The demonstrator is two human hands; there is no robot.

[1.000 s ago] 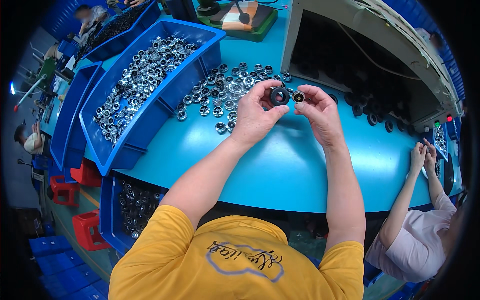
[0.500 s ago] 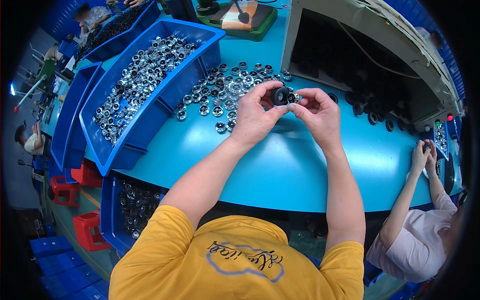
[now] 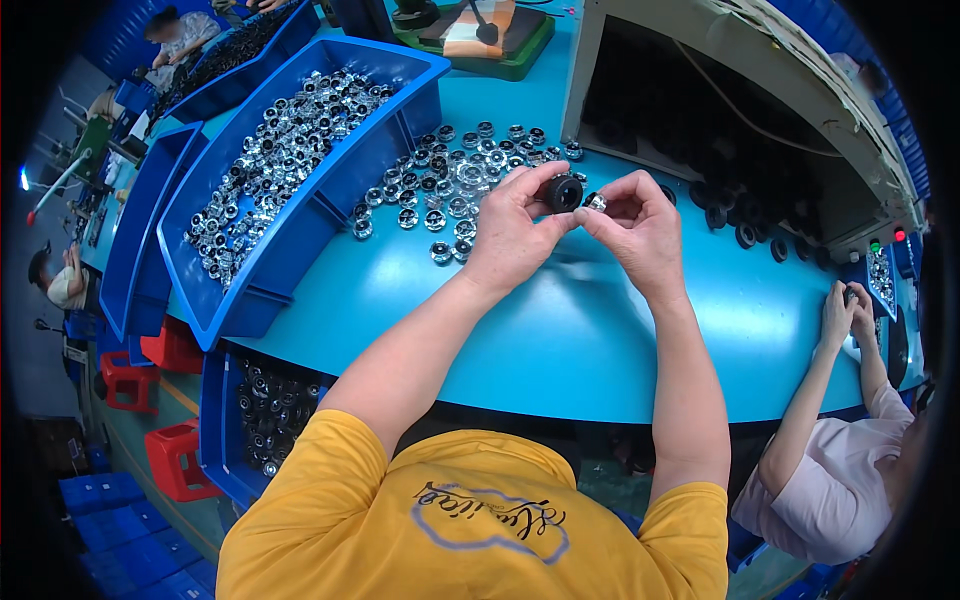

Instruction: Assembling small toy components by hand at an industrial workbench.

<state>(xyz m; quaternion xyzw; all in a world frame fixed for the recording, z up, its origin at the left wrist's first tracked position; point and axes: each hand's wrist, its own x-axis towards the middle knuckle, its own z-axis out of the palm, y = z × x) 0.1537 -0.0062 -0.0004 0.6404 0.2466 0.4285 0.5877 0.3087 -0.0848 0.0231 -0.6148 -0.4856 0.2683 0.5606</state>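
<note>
My left hand (image 3: 512, 228) is closed on a small black wheel (image 3: 565, 194) with a thick rim, held up above the table between thumb and fingers. Its centre looks dark; I cannot tell whether anything sits inside. Just right of it, my right hand (image 3: 642, 232) pinches a small shiny clear-and-black hub (image 3: 596, 201), partly hidden by the fingers. The two pieces are close together, with my thumbs nearly meeting. Many similar shiny hubs (image 3: 435, 219) are spread on the blue table (image 3: 520, 350) beyond and left of my left hand.
A long blue bin (image 3: 372, 172) of hubs stands at left. A light-coloured machine housing (image 3: 578, 95) with a dark opening rises at right, black wheels (image 3: 746, 236) lying along it. Another person's hands (image 3: 848, 312) work at far right. A lower bin of dark parts (image 3: 268, 420) sits below the table's edge.
The black wheel has turned slightly and its centre now appears darker. The hub in my right hand has shifted a little right, away from the wheel. Both arms stay nearly still.
</note>
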